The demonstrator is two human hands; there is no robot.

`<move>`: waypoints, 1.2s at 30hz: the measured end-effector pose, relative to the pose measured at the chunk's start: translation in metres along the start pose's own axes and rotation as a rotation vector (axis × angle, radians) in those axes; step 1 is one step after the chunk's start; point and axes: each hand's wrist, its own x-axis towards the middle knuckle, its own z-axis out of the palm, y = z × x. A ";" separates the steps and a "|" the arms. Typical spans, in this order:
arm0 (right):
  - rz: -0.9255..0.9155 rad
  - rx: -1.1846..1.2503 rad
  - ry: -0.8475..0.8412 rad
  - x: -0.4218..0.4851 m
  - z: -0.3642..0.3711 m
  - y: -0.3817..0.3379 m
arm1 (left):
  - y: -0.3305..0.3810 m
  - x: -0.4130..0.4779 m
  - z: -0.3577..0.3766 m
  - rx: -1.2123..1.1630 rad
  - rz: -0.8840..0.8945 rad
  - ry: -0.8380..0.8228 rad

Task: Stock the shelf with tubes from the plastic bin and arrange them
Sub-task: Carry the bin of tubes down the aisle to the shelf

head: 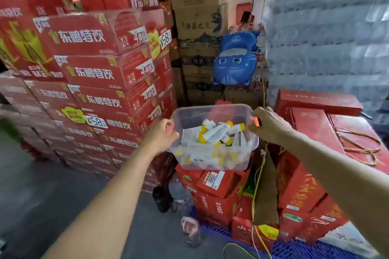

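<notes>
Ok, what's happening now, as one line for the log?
plastic bin: above red boxes, holds yellow-capped tubes | left hand: grips its left rim | right hand: grips its right rim | shelf: not seen

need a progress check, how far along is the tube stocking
Barely started. Done: nothing visible, no shelf in view. In hand: left hand and right hand grip the plastic bin, heaped with tubes, over red cartons. Left: stocking and arranging every tube.
</notes>
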 end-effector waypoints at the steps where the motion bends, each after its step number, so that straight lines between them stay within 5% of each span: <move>1: 0.034 -0.007 -0.021 0.009 0.006 0.003 | -0.003 0.008 0.005 0.008 -0.025 -0.026; 11: 0.409 -0.004 -0.162 0.108 0.065 0.026 | -0.062 0.135 0.052 0.087 -0.185 -0.188; 23: 0.904 0.266 -0.051 0.172 0.123 0.054 | -0.138 0.269 0.103 -0.400 -0.625 -0.360; 36: 0.975 0.524 0.081 0.111 0.145 0.057 | -0.127 0.255 0.118 -0.335 -0.562 -0.250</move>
